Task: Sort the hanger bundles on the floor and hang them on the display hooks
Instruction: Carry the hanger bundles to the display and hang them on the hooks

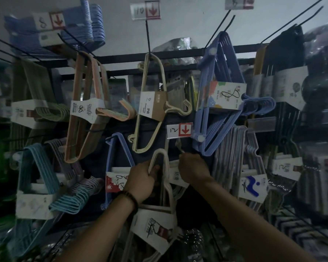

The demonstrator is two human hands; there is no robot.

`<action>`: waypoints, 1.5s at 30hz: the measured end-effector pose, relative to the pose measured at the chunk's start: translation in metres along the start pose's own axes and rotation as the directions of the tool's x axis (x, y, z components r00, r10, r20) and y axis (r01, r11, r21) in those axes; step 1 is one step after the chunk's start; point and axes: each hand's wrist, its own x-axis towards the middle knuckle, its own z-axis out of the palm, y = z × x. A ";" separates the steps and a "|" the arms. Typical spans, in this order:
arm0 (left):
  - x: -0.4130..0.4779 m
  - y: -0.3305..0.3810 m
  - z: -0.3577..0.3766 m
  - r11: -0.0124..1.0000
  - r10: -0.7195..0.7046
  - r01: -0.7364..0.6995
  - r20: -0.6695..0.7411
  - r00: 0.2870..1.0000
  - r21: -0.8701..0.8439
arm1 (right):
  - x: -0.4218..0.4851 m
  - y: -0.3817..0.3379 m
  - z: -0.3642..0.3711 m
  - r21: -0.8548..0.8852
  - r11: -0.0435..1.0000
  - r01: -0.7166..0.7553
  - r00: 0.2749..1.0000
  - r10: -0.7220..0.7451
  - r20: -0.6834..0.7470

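A cream hanger bundle (166, 188) with a white paper sleeve (153, 229) hangs upright in front of me, its top loop near the "12" price tag (179, 131). My left hand (141, 181) grips the bundle's upper left side. My right hand (193, 170) is closed around the end of a thin display hook (179, 148) just right of the bundle's top. Whether the loop sits on the hook I cannot tell.
The dim wall rack is crowded with hung bundles: a cream one (150, 103), an orange one (87, 110), blue ones (218, 95), teal ones (38, 176). Long black hooks (148, 36) stick out toward me above. A black crossbar (125, 58) spans the rack.
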 end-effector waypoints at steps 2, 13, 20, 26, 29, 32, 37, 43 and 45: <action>-0.003 0.008 -0.003 0.999 -0.007 0.007 -0.010 1.000 -0.048 | -0.029 -0.007 -0.018 0.199 0.979 -0.044 0.999 0.039 0.030; -0.014 0.053 -0.005 0.961 -0.066 0.062 -0.007 0.998 -0.268 | -0.118 -0.038 -0.038 0.050 0.998 0.033 0.995 -0.038 0.095; -0.058 0.040 0.014 0.965 0.260 -0.261 0.117 0.958 -0.010 | -0.095 -0.029 -0.042 -0.121 0.991 -0.063 0.990 0.077 0.115; -0.072 0.014 0.022 0.910 0.335 -0.369 0.188 0.923 0.191 | -0.086 -0.029 -0.053 -0.187 0.981 -0.042 0.997 0.052 0.048; -0.078 0.015 0.018 0.878 0.412 -0.441 0.174 0.895 0.187 | -0.091 -0.024 -0.055 -0.254 0.967 0.002 1.000 0.001 0.010; -0.077 0.018 0.016 0.849 0.481 -0.494 0.113 0.869 0.187 | -0.088 -0.022 -0.060 -0.263 0.965 0.006 0.999 -0.014 -0.030; -0.067 0.026 0.017 0.840 0.506 -0.512 0.078 0.859 0.182 | -0.079 -0.024 -0.059 -0.201 0.980 -0.006 0.996 -0.012 -0.090; -0.069 0.013 0.033 0.869 0.476 -0.483 0.082 0.876 0.106 | -0.071 -0.021 -0.036 -0.165 0.981 -0.102 0.994 0.093 -0.063; -0.062 0.011 0.040 0.883 0.452 -0.459 0.087 0.888 0.100 | -0.063 -0.020 -0.035 -0.199 0.974 -0.111 0.993 0.103 -0.053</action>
